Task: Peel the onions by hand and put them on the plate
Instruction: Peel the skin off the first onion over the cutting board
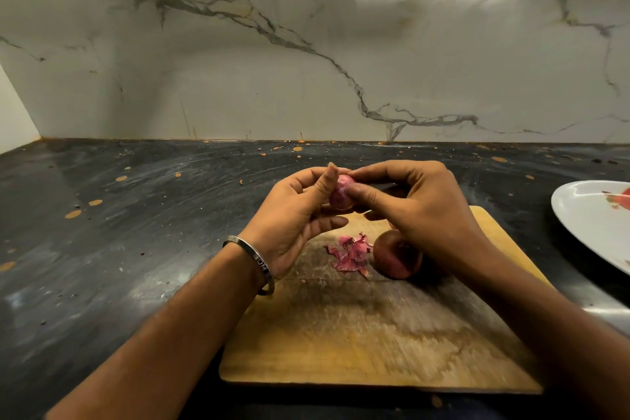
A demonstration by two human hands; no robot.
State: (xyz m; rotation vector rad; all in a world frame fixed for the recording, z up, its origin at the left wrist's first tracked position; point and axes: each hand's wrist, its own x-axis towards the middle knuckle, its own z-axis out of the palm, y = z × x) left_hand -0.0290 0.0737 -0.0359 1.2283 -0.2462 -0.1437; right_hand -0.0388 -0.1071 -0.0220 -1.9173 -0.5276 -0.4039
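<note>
**Both hands on one onion**

Pinched between my left hand [289, 215] and right hand [416, 211], the small onion [340, 196] sits above the cutting board [358, 334]. I see another onion [397, 259] beside peels [351, 254]; plate [586, 215] at right.

Head view looks down (close) over counter [136, 215].

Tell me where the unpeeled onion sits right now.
In the head view the unpeeled onion rests on the wooden cutting board, right of the peel scraps, partly under the right hand.
</note>
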